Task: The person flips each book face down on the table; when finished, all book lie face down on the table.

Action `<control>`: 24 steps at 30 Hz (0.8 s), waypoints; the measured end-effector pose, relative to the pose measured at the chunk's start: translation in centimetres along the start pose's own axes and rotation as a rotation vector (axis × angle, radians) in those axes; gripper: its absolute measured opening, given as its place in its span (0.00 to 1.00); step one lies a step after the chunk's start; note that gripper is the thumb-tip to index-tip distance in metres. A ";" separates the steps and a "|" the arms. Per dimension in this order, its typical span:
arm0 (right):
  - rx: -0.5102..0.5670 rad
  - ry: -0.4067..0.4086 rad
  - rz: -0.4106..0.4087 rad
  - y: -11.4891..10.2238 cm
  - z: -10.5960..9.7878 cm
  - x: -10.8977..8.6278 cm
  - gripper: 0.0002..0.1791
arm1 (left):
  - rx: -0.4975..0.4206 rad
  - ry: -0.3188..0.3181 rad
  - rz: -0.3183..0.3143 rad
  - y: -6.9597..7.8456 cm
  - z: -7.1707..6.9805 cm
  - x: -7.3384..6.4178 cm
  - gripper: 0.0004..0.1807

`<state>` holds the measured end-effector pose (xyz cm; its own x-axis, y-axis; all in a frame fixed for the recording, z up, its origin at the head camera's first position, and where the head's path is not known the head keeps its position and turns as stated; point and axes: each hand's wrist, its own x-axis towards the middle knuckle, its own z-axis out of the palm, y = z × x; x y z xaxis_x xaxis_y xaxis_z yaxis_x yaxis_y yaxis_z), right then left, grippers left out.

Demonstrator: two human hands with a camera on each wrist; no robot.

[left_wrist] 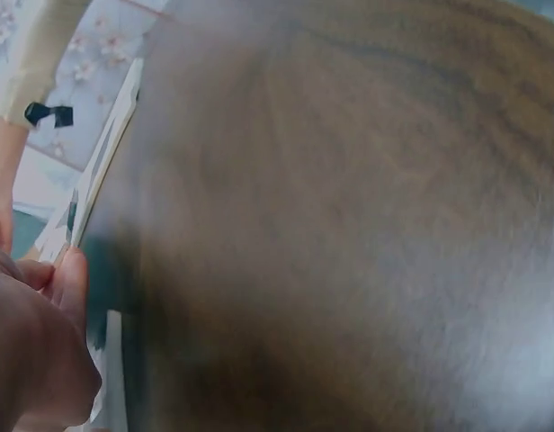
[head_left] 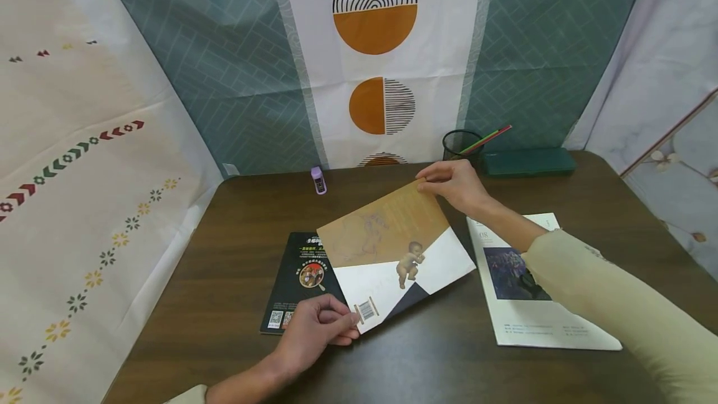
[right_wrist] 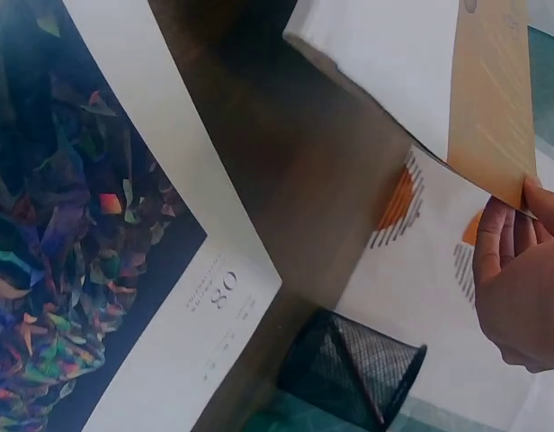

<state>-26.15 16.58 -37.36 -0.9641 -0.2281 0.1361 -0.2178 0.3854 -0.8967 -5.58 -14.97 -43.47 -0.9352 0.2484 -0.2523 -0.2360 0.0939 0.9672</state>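
Both hands hold a tan and white magazine [head_left: 387, 248] tilted above the table, its barcode corner toward the person. My left hand [head_left: 320, 326] pinches the near-left corner by the barcode; in the left wrist view the magazine's edge runs away from the fingers [left_wrist: 72, 279]. At the far-right corner my right hand [head_left: 457, 186] grips it between thumb and fingers, as the right wrist view shows too [right_wrist: 524, 261]. Below its left part lies a black magazine [head_left: 288, 292], partly covered. A white magazine [head_left: 538, 323] with a dark picture lies under the right forearm.
At the back of the brown table [head_left: 235, 254] stand a small purple bottle-shaped item [head_left: 318, 181], a black mesh pen cup [head_left: 453, 145] with pencils [head_left: 488, 139], and a dark green case [head_left: 530, 163]. A patterned cloth [head_left: 252, 67] hangs behind the table.
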 end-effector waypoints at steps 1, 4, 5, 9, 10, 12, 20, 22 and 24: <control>-0.005 0.000 -0.005 0.1 0.3 0.1 0.13 | -0.009 -0.001 -0.007 -0.2 0.1 0.0 0.11; -0.021 0.001 -0.010 0.4 1.0 0.4 0.12 | -0.032 -0.003 -0.027 -0.5 0.5 -0.1 0.10; -0.026 0.003 -0.007 0.6 1.2 0.5 0.12 | -0.037 -0.003 -0.032 -0.6 0.6 -0.1 0.10; -0.056 0.008 0.005 0.9 1.9 0.7 0.13 | -0.049 0.003 -0.052 -0.9 0.9 -0.2 0.10; -0.061 0.010 0.008 1.0 2.0 0.8 0.13 | -0.051 0.004 -0.058 -0.9 0.9 -0.2 0.10; -0.071 0.014 0.014 1.3 2.3 0.8 0.13 | -0.057 0.004 -0.074 -0.9 1.0 -0.2 0.10; -0.096 0.008 0.016 2.0 3.0 1.2 0.13 | -0.110 0.000 -0.133 -1.1 1.4 -0.1 0.10; -0.103 0.001 0.019 2.2 3.2 1.3 0.13 | -0.118 0.003 -0.142 -1.1 1.6 -0.1 0.10; -0.107 -0.007 0.030 2.3 3.4 1.5 0.13 | -0.123 0.005 -0.146 -1.2 1.7 -0.1 0.09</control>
<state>-27.58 14.13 -40.66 -0.9694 -0.2213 0.1064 -0.2041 0.4854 -0.8501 -4.75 -13.47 -44.65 -0.8899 0.2357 -0.3906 -0.3997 0.0099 0.9166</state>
